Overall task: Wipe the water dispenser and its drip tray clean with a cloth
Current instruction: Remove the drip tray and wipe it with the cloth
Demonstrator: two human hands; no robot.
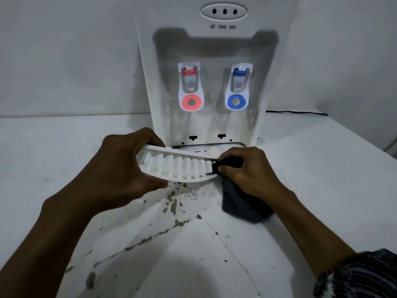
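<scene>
Fingers of our left hand (126, 160) are curling round the left end of the white drip tray (176, 166), clamping it and holding it tilted up off the tabletop (64, 147), so that its row of ribs is facing us. Below the tray, dark specks and flaked patches are showing on the white tabletop surface. Just behind the tray, the water dispenser (214, 61) is standing upright against the wall, its empty tray slot open at the base. On its front, the red tap (190, 82) is sitting to the left and the blue tap (238, 80) to the right, with three small dark lights in an oval panel above them. At the right end of the tray, our right hand (247, 168) is pinching a dark cloth (240, 203) closed between thumb and fingers, pressing a fold of it against the tray's end ribs while the rest is hanging down to the tabletop. Farther right, a black cable (300, 112) is running along the wall behind the dispenser.
</scene>
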